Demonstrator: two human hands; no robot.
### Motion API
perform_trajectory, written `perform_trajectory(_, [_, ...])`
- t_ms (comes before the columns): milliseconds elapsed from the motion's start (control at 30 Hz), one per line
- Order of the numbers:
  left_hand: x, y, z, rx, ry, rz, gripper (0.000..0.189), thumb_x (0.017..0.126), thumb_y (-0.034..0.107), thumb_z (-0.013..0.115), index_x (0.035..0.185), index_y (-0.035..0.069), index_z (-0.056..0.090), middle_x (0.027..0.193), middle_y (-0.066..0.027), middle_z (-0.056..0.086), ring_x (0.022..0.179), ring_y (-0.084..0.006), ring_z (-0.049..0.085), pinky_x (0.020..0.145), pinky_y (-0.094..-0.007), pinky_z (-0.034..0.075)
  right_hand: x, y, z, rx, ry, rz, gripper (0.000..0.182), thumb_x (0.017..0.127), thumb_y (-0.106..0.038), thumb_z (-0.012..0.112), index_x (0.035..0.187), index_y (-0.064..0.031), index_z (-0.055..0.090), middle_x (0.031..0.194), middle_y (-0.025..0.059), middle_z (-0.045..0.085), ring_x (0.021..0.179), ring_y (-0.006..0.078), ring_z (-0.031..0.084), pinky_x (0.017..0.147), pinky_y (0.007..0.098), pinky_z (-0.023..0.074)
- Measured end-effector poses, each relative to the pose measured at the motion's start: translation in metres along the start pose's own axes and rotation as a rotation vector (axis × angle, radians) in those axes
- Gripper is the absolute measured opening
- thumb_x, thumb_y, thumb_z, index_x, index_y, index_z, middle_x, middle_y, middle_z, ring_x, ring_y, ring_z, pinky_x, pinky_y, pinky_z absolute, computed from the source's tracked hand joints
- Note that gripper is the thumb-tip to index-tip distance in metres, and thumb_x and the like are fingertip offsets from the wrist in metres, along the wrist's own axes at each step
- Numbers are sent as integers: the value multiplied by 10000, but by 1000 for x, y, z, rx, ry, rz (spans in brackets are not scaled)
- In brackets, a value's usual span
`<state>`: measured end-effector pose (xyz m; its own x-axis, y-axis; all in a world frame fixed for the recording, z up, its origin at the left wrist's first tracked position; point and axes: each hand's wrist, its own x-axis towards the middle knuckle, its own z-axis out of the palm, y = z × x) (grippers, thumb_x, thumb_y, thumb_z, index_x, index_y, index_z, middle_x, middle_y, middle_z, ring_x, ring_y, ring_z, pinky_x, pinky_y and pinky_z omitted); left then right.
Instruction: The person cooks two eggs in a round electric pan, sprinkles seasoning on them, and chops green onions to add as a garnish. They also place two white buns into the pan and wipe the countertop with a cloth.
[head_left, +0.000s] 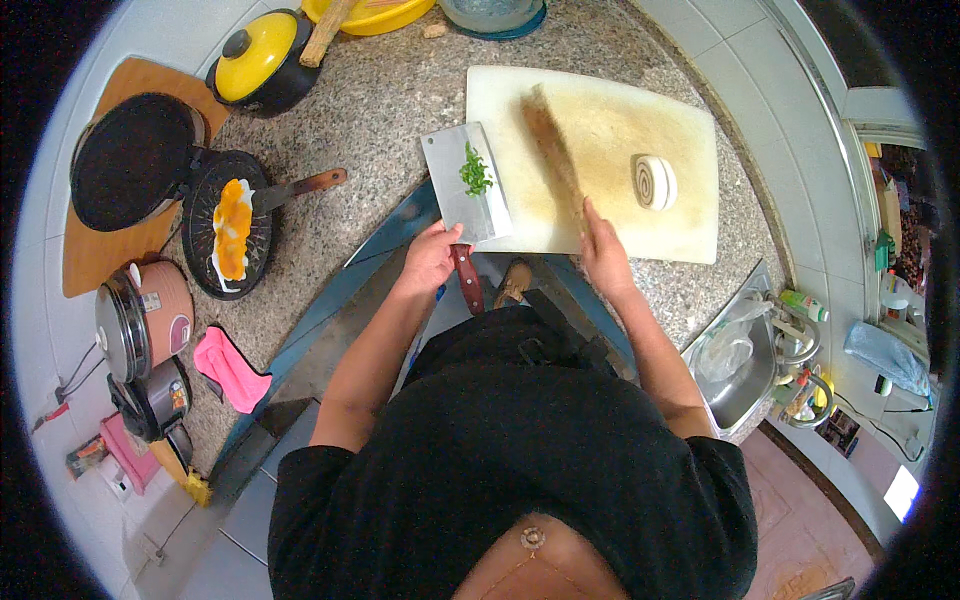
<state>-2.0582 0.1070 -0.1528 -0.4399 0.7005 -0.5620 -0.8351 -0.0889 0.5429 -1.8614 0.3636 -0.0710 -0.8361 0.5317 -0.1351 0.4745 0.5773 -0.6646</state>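
My left hand (433, 257) holds a cleaver (450, 161) by the blade's base near its dark red handle. Chopped green herbs (475, 171) lie on the flat blade, beside the left edge of a white cutting board (675, 232). My right hand (604, 251) grips the thin end of a brush (550, 139), blurred over the board; its exact kind is unclear. A coiled piece of dough (654, 182) sits on the board's right part. To the left, egg (232, 232) with orange yolk lies in an open electric griddle (196, 247), a wooden-handled spatula (300, 187) resting on its rim.
A black pot with a yellow lid (262, 56) stands at the back left, near a yellow basin (382, 19). A pink rice cooker (161, 307) and pink cloth (232, 369) are at the left. A steel sink (742, 382) lies to the right.
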Motion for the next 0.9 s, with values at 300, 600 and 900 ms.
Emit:
perform_trajectory(300, [-69,56,15,-10,135,78,297,981,124,581,1262,32,555,1186,-80,648,1052,-205,627,881,-391,527,19,10,40,-343,-227,-181,694,887,-36,509,1532,-165,289,1056,275,568,887,426,619,796,494,524])
perform_trajectory(600, [-175,55,3,-73,315,259,368,955,182,639,1281,31,556,1175,-74,658,1016,-219,644,864,-392,552,17,-22,0,57,-164,-421,539,948,-81,558,1469,-73,425,1402,211,519,1285,332,524,1077,386,409])
perform_trajectory(900, [-265,70,-71,-239,516,516,362,959,139,618,1295,21,550,1165,-79,661,994,-213,644,864,-398,549,59,-22,20,-230,43,-354,559,938,-112,567,1475,-65,418,1235,233,591,1109,401,579,962,429,452])
